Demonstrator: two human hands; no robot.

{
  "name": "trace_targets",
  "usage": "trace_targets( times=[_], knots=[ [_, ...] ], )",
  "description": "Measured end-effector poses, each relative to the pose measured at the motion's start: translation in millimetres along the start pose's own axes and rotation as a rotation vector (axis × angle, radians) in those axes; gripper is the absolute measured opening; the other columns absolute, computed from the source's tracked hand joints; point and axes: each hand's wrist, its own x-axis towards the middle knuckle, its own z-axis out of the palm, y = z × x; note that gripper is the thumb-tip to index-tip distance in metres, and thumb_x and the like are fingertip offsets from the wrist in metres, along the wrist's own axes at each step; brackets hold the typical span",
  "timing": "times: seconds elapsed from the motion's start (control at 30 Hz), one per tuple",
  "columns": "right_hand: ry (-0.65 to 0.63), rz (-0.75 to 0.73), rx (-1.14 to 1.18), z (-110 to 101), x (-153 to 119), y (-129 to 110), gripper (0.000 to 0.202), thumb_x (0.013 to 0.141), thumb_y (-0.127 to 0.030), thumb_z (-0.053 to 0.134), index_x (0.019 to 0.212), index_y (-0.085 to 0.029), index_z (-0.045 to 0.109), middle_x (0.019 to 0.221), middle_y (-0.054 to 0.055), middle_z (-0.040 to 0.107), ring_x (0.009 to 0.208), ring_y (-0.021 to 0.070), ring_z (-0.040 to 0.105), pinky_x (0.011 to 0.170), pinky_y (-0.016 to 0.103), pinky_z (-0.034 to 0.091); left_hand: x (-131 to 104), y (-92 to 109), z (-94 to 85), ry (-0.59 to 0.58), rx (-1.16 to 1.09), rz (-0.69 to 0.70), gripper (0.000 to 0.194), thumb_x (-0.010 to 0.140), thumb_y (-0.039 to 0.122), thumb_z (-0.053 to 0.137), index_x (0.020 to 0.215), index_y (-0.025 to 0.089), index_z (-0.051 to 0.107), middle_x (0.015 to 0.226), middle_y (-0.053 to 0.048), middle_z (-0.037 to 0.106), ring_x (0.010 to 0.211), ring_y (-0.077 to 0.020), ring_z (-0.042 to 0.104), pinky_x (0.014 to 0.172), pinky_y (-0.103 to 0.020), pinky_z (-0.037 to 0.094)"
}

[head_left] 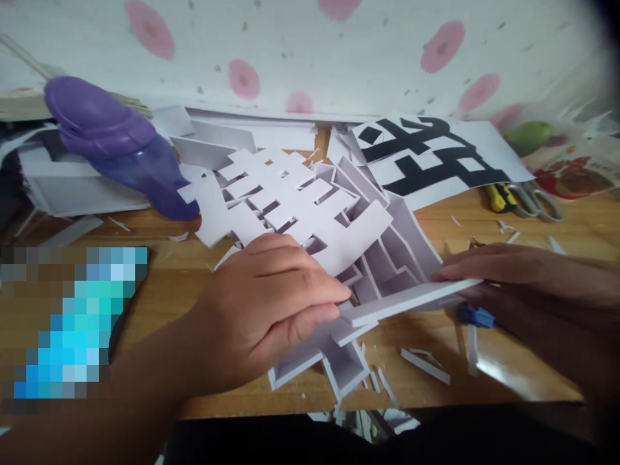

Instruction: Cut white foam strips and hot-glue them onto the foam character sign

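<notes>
A white foam-board structure (346,365) with narrow walls and open compartments rests on the wooden table. Over its left side lies a white cut-out panel (290,194) with several rectangular slots. My left hand (276,303) is closed at the near edge of the structure, its thumb and fingers pressed together against the board. Held in my right hand (523,278) is a white foam-board strip (411,302), pinched at its right end between thumb and fingers. The strip slants across the near right side of the structure, and its left end sits close to my left fingertips.
A purple bottle (130,148) leans at the back left. Behind the structure is a paper with black printed characters (436,155). Scissors (537,201) and a yellow-black tool handle (502,197) lie at right. Foam scraps (426,366), a blue object (477,316) and a pixelated area are nearer.
</notes>
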Motion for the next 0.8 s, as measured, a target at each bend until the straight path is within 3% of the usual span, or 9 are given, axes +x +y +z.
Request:
trace_targets(
  times=[0.1, 0.27, 0.43, 0.63, 0.8],
  knots=[
    [-0.052, -0.08, 0.025, 0.9, 4.7, -5.2, 0.013, 0.084, -0.027, 0.059, 0.096, -0.029, 0.065, 0.088, -0.005, 0.063, 0.072, 0.0087, 0.061, 0.061, 0.014, 0.05, 1.1, 2.0, 2.4, -0.034, -0.022, -0.004, 0.014, 0.082, 0.016, 0.057, 0.094, 0.016, 0.063, 0.083, -0.003, 0.065, 0.078, -0.0132, 0.057, 0.077, -0.029, 0.044],
    [-0.052, -0.063, 0.044, 4.5, 6.7, -7.6, 0.013, 0.085, -0.021, 0.059, 0.096, -0.026, 0.064, 0.079, -0.006, 0.062, 0.062, 0.0043, 0.056, 0.056, 0.013, 0.045, 1.5, 4.4, 9.0, -0.042, 0.015, 0.035, 0.011, 0.08, 0.021, 0.06, 0.091, 0.017, 0.063, 0.076, -0.001, 0.064, 0.072, -0.0121, 0.056, 0.07, -0.028, 0.043],
    [-0.063, -0.035, 0.072, 8.1, 9.3, -6.7, 0.011, 0.084, -0.02, 0.058, 0.093, -0.023, 0.065, 0.078, -0.005, 0.062, 0.066, 0.0054, 0.056, 0.06, 0.014, 0.044, 1.8, 7.3, 11.9, 0.024, 0.181, 0.079, 0.006, 0.08, 0.018, 0.06, 0.086, 0.017, 0.062, 0.073, 0.0, 0.065, 0.067, -0.0114, 0.055, 0.068, -0.028, 0.041],
    [-0.027, 0.004, 0.162, 15.9, 13.3, -2.6, 0.013, 0.083, -0.019, 0.056, 0.091, -0.019, 0.066, 0.078, -0.002, 0.063, 0.066, 0.0077, 0.056, 0.06, 0.018, 0.043, 5.7, 12.0, 9.5, -0.004, 0.258, 0.06, 0.004, 0.081, 0.02, 0.058, 0.083, 0.018, 0.061, 0.071, 0.001, 0.063, 0.067, -0.0122, 0.056, 0.066, -0.027, 0.041],
    [-0.006, -0.087, 0.135, 12.0, 13.3, -4.9, 0.022, 0.083, -0.014, 0.053, 0.102, -0.017, 0.065, 0.094, 0.0, 0.065, 0.08, 0.0093, 0.06, 0.073, 0.019, 0.046, 9.8, 20.4, 13.2, 0.02, 0.408, 0.094, 0.009, 0.082, 0.023, 0.052, 0.076, 0.021, 0.059, 0.067, 0.002, 0.062, 0.064, -0.014, 0.056, 0.062, -0.029, 0.039]
  ],
)
